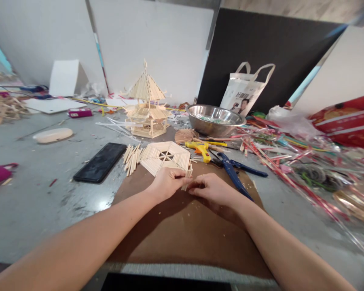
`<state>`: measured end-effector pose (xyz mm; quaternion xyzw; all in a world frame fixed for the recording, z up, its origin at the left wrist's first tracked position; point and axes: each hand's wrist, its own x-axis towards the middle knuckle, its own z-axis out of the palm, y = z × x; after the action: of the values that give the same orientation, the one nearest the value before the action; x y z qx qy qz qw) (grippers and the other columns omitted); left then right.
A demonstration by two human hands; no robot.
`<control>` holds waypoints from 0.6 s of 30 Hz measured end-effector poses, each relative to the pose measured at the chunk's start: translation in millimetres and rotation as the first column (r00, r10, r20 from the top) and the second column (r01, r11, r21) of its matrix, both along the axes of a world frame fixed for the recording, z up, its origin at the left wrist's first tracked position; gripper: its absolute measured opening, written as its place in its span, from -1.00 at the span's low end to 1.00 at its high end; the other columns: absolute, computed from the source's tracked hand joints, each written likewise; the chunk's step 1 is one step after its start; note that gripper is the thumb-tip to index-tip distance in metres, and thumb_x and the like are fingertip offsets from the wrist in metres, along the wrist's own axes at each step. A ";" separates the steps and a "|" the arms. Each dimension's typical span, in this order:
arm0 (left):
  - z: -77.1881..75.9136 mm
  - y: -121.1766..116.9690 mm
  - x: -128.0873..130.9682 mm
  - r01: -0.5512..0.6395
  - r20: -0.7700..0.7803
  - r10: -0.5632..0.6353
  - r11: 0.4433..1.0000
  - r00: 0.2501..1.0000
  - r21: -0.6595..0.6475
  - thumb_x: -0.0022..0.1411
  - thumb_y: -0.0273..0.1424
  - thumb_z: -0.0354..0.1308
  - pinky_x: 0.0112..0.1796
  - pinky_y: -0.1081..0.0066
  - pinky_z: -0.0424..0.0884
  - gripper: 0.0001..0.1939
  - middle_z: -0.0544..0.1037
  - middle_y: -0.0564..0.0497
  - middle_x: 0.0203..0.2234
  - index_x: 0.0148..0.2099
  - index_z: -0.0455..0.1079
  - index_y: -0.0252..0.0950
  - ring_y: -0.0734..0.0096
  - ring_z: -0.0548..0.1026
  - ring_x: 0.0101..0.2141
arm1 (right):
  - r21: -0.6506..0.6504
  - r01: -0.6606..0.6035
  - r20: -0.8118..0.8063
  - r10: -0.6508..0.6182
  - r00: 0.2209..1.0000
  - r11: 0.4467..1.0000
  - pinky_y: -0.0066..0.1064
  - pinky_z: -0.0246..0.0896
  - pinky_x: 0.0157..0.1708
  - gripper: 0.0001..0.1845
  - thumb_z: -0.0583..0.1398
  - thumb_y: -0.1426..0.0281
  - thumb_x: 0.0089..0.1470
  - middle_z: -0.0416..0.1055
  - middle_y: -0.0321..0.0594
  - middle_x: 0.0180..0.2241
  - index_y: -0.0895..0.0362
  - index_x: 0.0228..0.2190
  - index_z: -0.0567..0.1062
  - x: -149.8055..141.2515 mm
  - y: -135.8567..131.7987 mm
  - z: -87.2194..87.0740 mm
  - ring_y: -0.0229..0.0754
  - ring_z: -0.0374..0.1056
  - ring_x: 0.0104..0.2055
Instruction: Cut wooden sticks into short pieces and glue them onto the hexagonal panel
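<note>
My left hand (167, 184) pinches a few short, thin wooden sticks (188, 173) between thumb and fingers. From the other side my right hand (211, 188) meets them, its fingers curled closed at the sticks' lower ends. How many sticks each hand grips is hidden by the fingers. Just behind my left hand lies a flat hexagonal panel (151, 161) of wooden sticks with an open, spoked middle. A loose pile of cut sticks (132, 158) lies left of it. Under both hands is a brown board (182, 238) dotted with small chips.
A wooden stick pagoda (147, 103) stands behind the panel. Right of the panel lie a yellow glue gun (202, 149) and blue-handled cutters (235, 176). A black phone (100, 162) lies left, a metal bowl (215, 127) behind. Plastic-wrapped craft materials (291, 173) clutter the right side.
</note>
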<state>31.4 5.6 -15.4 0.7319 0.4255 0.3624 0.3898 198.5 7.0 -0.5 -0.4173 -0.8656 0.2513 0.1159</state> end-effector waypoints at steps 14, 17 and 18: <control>0.1 0.9 -4.1 -0.047 -0.053 0.050 0.997 0.997 0.068 -0.01 -0.27 0.01 -0.58 0.57 0.06 -0.68 0.12 0.16 -0.75 -0.67 0.20 -0.37 0.62 0.11 -0.63 | 0.174 0.206 -0.116 -0.187 0.975 0.963 -0.50 0.12 -0.41 -0.76 0.03 0.33 -0.03 0.44 -0.27 -0.43 0.12 -0.43 0.47 5.0 2.4 4.9 -0.27 0.31 -0.40; -0.8 1.8 -4.7 -0.013 -0.037 0.015 0.998 0.999 0.059 0.00 -0.27 0.01 -0.56 0.57 0.09 -0.71 0.18 0.15 -0.73 -0.63 0.24 -0.37 0.61 0.15 -0.61 | 0.175 0.217 -0.226 -0.175 0.958 0.960 -0.49 0.14 -0.38 -0.76 0.03 0.34 -0.02 0.44 -0.26 -0.39 0.12 -0.38 0.46 -2.3 -2.8 4.5 -0.27 0.31 -0.38; -1.1 1.8 -4.7 -0.002 -0.033 0.004 0.999 0.999 0.051 0.00 -0.28 0.00 -0.56 0.57 0.10 -0.71 0.19 0.15 -0.72 -0.62 0.26 -0.37 0.61 0.16 -0.61 | 0.178 0.213 -0.239 -0.168 0.956 0.961 -0.49 0.15 -0.38 -0.76 0.03 0.34 -0.02 0.43 -0.26 -0.39 0.12 -0.37 0.45 -3.8 -3.9 4.5 -0.27 0.31 -0.37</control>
<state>26.7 7.4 -16.5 0.7466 0.4237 0.3616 0.3636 194.7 3.1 3.9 -0.4546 -0.8238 0.1947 0.2771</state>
